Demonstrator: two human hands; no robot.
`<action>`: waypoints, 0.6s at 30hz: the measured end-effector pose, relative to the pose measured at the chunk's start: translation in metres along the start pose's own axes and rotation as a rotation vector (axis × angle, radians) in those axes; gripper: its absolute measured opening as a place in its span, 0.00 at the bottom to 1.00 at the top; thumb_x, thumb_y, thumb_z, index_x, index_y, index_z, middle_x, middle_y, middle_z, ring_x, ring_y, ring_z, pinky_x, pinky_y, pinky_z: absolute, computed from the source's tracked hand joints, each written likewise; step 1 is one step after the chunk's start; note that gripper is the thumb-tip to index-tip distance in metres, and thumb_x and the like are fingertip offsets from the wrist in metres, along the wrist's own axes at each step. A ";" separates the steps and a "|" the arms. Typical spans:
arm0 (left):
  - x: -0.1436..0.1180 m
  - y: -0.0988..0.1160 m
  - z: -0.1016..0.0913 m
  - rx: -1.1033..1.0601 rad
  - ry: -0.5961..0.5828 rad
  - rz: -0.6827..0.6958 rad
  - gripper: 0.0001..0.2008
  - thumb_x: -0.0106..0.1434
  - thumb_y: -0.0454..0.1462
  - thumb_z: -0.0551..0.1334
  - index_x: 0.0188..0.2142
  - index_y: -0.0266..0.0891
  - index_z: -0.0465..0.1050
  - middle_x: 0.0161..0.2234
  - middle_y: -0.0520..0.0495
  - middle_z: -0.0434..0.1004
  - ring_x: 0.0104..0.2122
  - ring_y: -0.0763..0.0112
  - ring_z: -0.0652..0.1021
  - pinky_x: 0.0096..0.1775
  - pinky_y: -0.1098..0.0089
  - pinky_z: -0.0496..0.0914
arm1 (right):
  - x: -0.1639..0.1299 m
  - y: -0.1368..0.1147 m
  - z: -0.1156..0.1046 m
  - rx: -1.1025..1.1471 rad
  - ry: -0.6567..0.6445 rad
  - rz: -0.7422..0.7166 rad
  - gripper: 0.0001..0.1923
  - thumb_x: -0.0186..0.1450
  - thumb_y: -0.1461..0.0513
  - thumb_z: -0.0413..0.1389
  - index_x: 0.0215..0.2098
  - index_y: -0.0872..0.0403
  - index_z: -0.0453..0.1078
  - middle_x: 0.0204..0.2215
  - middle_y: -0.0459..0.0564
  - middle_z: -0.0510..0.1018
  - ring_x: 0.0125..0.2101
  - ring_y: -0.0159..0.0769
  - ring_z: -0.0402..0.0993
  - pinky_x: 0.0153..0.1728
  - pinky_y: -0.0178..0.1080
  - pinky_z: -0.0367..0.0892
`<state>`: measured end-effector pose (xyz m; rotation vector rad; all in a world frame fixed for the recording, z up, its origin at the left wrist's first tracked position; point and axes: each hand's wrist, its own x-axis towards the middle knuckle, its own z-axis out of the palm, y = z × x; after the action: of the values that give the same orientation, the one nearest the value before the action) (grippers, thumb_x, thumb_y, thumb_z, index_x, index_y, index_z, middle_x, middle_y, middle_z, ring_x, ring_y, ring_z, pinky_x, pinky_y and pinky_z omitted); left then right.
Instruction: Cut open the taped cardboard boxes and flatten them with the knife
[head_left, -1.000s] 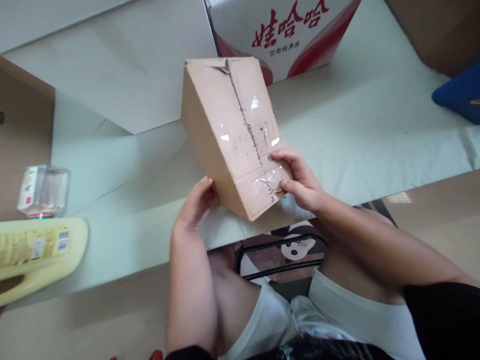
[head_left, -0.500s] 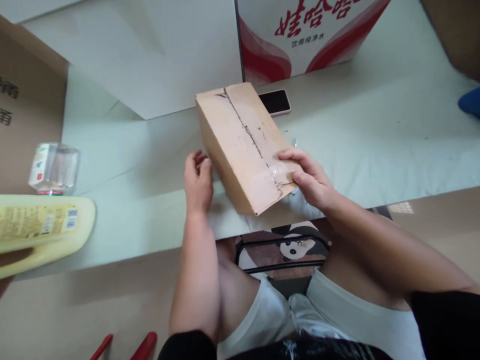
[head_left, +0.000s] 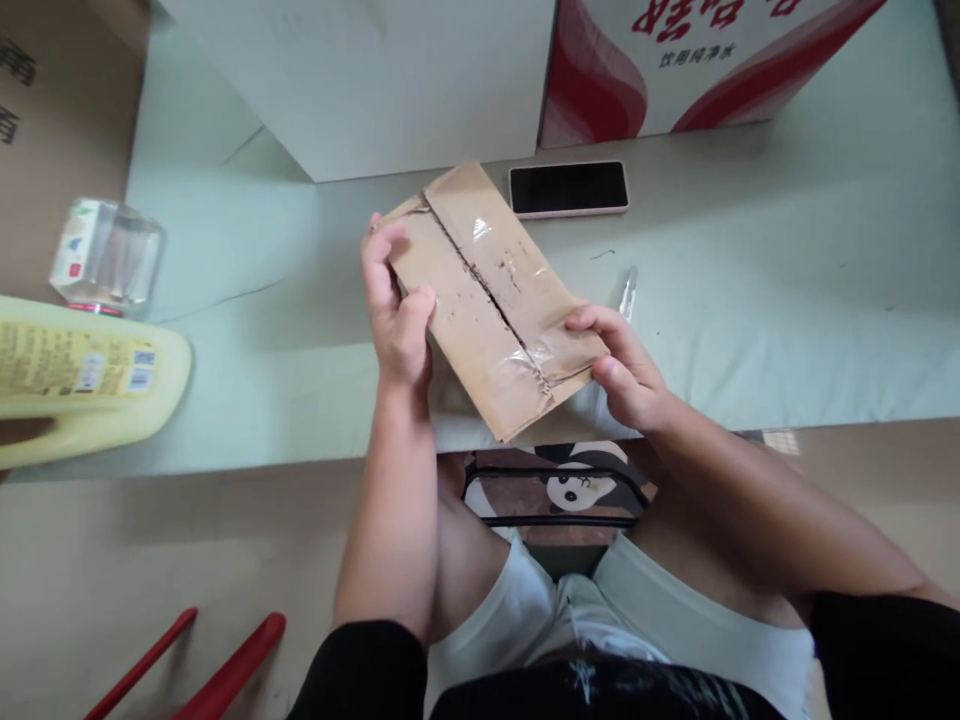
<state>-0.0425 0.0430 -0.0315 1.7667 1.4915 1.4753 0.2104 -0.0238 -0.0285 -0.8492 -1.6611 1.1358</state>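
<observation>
A brown cardboard box is held tilted between my hands above the near part of the table. A dark, ragged slit runs along its top face, and shiny tape shows near both ends. My left hand grips the box's left side, thumb and fingers on its edge. At the lower right corner, my right hand pinches the box with the thumb on the end and fingers over the top. Just beyond the right hand lies a small clear plastic object, whose kind I cannot make out.
A phone lies behind the box on the green-covered table. Large white and red-white cartons stand at the back. To the left are a clear bottle, a yellow container and a brown carton.
My left hand has moved up and closed on the box's left side. The box has tipped, showing less of its side wall, and the phone is now fully visible.
</observation>
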 end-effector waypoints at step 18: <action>-0.055 0.069 -0.013 0.022 0.103 0.496 0.16 0.66 0.45 0.54 0.49 0.50 0.74 0.60 0.52 0.71 0.66 0.59 0.66 0.69 0.49 0.59 | 0.001 0.010 0.011 0.020 0.074 -0.039 0.23 0.70 0.41 0.46 0.55 0.41 0.64 0.59 0.49 0.70 0.60 0.49 0.68 0.60 0.56 0.66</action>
<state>-0.0146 -0.0339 0.0044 2.2132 1.1633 1.8069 0.2006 -0.0226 -0.0394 -0.8327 -1.5964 1.0802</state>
